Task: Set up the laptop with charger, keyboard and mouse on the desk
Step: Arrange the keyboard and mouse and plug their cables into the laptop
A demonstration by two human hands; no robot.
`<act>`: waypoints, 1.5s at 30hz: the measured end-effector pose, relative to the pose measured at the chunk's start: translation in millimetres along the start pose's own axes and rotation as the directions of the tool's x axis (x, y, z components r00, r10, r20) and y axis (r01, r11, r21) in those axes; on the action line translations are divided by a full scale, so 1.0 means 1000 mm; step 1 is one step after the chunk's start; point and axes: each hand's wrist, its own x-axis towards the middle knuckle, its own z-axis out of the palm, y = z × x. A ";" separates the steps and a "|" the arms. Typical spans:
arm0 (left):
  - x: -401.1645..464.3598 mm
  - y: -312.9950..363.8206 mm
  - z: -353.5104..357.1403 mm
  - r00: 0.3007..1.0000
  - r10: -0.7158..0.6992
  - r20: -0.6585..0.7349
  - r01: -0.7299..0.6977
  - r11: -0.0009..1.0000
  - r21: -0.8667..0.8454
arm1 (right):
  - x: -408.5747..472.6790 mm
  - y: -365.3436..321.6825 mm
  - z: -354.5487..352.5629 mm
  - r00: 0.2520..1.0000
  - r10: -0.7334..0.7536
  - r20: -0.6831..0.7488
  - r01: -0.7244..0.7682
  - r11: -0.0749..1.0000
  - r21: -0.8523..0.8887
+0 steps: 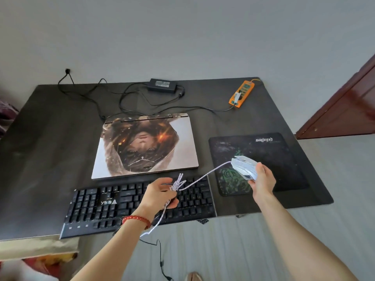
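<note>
Mouse (244, 167), gripped in the right hand (262, 180) at centre right of the frame, hovers over the mouse pad (284, 159), its cable (205, 176) trailing leftward to the bundle pinched by the left hand (160, 194) above the keyboard (113, 207).

orange power strip (241, 94) at the desk's far right corner; brown door (345, 112) beyond.

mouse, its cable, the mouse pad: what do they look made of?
Mouse: looks like hard plastic, glossy pale shell with sharp highlights, held in the right hand.
Mouse cable: likely braided fabric sleeve, speckled white weave, bundle gripped by the left hand.
Mouse pad: probably cloth-topped, matte black with worn green print.
</note>
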 end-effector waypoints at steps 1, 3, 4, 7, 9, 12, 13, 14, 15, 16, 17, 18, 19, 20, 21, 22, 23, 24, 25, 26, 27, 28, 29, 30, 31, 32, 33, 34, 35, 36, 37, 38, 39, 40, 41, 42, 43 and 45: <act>0.002 -0.004 0.002 1.000 -0.005 0.000 0.005 0.996 0.088 | 0.012 0.001 -0.001 1.000 -0.001 -0.001 0.001 0.999 -0.047; 0.005 -0.010 0.003 1.000 0.019 -0.008 -0.015 0.936 0.352 | 0.027 0.002 -0.002 1.000 0.009 0.020 -0.006 0.990 -0.141; 0.005 -0.013 0.003 0.999 0.046 -0.013 -0.033 0.866 0.500 | 0.032 0.003 -0.003 1.000 -0.002 0.030 0.009 0.974 -0.227; 0.003 -0.014 0.003 0.984 0.173 -0.034 -0.082 0.623 0.778 | 0.037 0.011 -0.005 0.976 -0.179 0.123 0.211 0.646 -0.734; 0.002 -0.009 0.002 0.970 0.235 -0.061 -0.105 0.635 0.765 | 0.030 0.016 -0.002 0.905 -0.336 0.261 0.337 0.194 -0.921; 0.003 -0.005 0.001 0.971 0.205 -0.124 -0.078 0.759 0.646 | 0.003 0.027 0.018 0.645 -0.321 0.693 0.712 -0.076 -0.698; 0.002 -0.005 -0.001 0.976 0.177 -0.129 -0.069 0.807 0.587 | -0.011 0.033 0.028 0.506 -0.226 0.832 0.845 -0.063 -0.531; 0.002 -0.005 -0.002 0.982 0.145 -0.121 -0.063 0.854 0.517 | -0.026 0.039 0.038 0.372 -0.112 0.922 0.927 -0.016 -0.376; 0.000 -0.005 -0.004 0.987 0.115 -0.108 -0.058 0.899 0.434 | -0.041 0.045 0.049 0.271 0.002 0.963 0.962 0.037 -0.271; -0.002 -0.004 -0.005 0.991 0.096 -0.093 -0.057 0.933 0.355 | -0.053 0.050 0.059 0.206 0.087 0.975 0.975 0.068 -0.212; -0.003 -0.001 -0.006 0.993 0.088 -0.081 -0.060 0.952 0.301 | -0.062 0.053 0.068 0.177 0.134 0.975 0.979 0.075 -0.188; -0.006 0.000 -0.009 0.994 0.088 -0.069 -0.064 0.955 0.291 | -0.069 0.055 0.075 0.178 0.148 0.973 0.978 0.085 -0.192; -0.008 0.000 -0.012 0.994 0.095 -0.057 -0.072 0.945 0.320 | -0.071 0.054 0.079 0.203 0.140 0.969 0.970 0.110 -0.219; -0.010 0.000 -0.014 0.992 0.114 -0.055 -0.083 0.916 0.392 | -0.072 0.050 0.080 0.228 0.123 0.966 0.957 0.152 -0.245; -0.013 0.000 -0.016 0.987 0.148 -0.062 -0.099 0.868 0.486 | -0.071 0.047 0.080 0.243 0.106 0.964 0.946 0.195 -0.260; -0.017 0.000 -0.017 0.979 0.193 -0.073 -0.115 0.805 0.581 | -0.069 0.044 0.078 0.241 0.086 0.967 0.942 0.219 -0.254; -0.020 -0.001 -0.019 0.965 0.250 -0.080 -0.134 0.733 0.667 | -0.069 0.040 0.078 0.230 0.069 0.971 0.946 0.220 -0.239; -0.023 -0.002 -0.020 0.947 0.310 -0.082 -0.153 0.661 0.735 | -0.068 0.036 0.079 0.226 0.069 0.972 0.948 0.215 -0.236; -0.024 -0.003 -0.021 0.927 0.364 -0.084 -0.170 0.611 0.773 | -0.069 0.033 0.081 0.232 0.083 0.969 0.944 0.220 -0.245; -0.024 -0.004 -0.022 0.916 0.392 -0.088 -0.176 0.588 0.789 | -0.071 0.030 0.085 0.250 0.106 0.962 0.932 0.244 -0.269; -0.024 -0.003 -0.022 0.913 0.400 -0.078 -0.183 0.574 0.798 | -0.073 0.028 0.089 0.275 0.132 0.952 0.911 0.282 -0.302; -0.025 -0.001 -0.021 0.917 0.396 -0.052 -0.199 0.567 0.799 | -0.075 0.027 0.094 0.296 0.146 0.944 0.890 0.317 -0.328; -0.024 0.000 -0.019 0.926 0.375 -0.045 -0.211 0.611 0.763 | -0.078 0.026 0.098 0.308 0.144 0.941 0.880 0.334 -0.339; -0.024 0.003 -0.017 0.943 0.327 -0.063 -0.206 0.723 0.659 | -0.080 0.026 0.100 0.316 0.124 0.941 0.877 0.340 -0.340; -0.023 0.006 -0.015 0.961 0.262 -0.089 -0.187 0.852 0.488 | -0.083 0.026 0.102 0.324 0.106 0.940 0.874 0.348 -0.340; -0.023 0.010 -0.013 0.977 0.183 -0.109 -0.145 0.945 0.292 | -0.085 0.027 0.102 0.330 0.099 0.939 0.866 0.363 -0.343; -0.022 0.013 -0.013 0.986 0.120 -0.119 -0.105 0.986 0.129 | -0.087 0.028 0.101 0.332 0.100 0.938 0.853 0.394 -0.344; -0.020 0.014 -0.013 0.988 0.085 -0.127 -0.080 0.996 0.043 | -0.090 0.029 0.100 0.328 0.097 0.940 0.830 0.444 -0.336; -0.019 0.016 -0.013 0.989 0.063 -0.131 -0.065 0.998 -0.017 | -0.095 0.029 0.098 0.320 0.088 0.943 0.797 0.514 -0.318; -0.019 0.017 -0.012 0.990 0.053 -0.132 -0.060 0.997 -0.050 | -0.099 0.029 0.096 0.303 0.066 0.951 0.773 0.567 -0.286; -0.019 0.019 -0.010 0.990 0.054 -0.130 -0.063 0.996 -0.064 | -0.102 0.030 0.095 0.286 0.032 0.958 0.778 0.576 -0.251; -0.019 0.020 -0.009 0.990 0.065 -0.126 -0.073 0.996 -0.054 | -0.103 0.030 0.096 0.273 0.001 0.962 0.814 0.532 -0.232; -0.019 0.022 -0.007 0.990 0.075 -0.121 -0.080 0.996 -0.033 | -0.103 0.031 0.097 0.270 -0.013 0.963 0.851 0.472 -0.232; -0.021 0.023 -0.007 0.990 0.084 -0.116 -0.085 0.996 -0.005 | -0.103 0.030 0.099 0.278 -0.012 0.961 0.875 0.416 -0.248; -0.021 0.024 -0.007 0.990 0.089 -0.108 -0.088 0.996 0.014 | -0.103 0.029 0.101 0.292 0.001 0.957 0.885 0.378 -0.270; -0.022 0.023 -0.008 0.991 0.095 -0.097 -0.092 0.995 0.028 | -0.103 0.029 0.103 0.299 0.010 0.954 0.897 0.337 -0.285; -0.023 0.023 -0.010 0.991 0.099 -0.086 -0.096 0.995 0.038 | -0.101 0.029 0.104 0.294 0.008 0.956 0.916 0.283 -0.284; -0.024 0.023 -0.015 0.987 0.114 -0.110 -0.106 0.991 0.077 | -0.097 0.026 0.104 0.257 -0.001 0.966 0.945 0.210 -0.251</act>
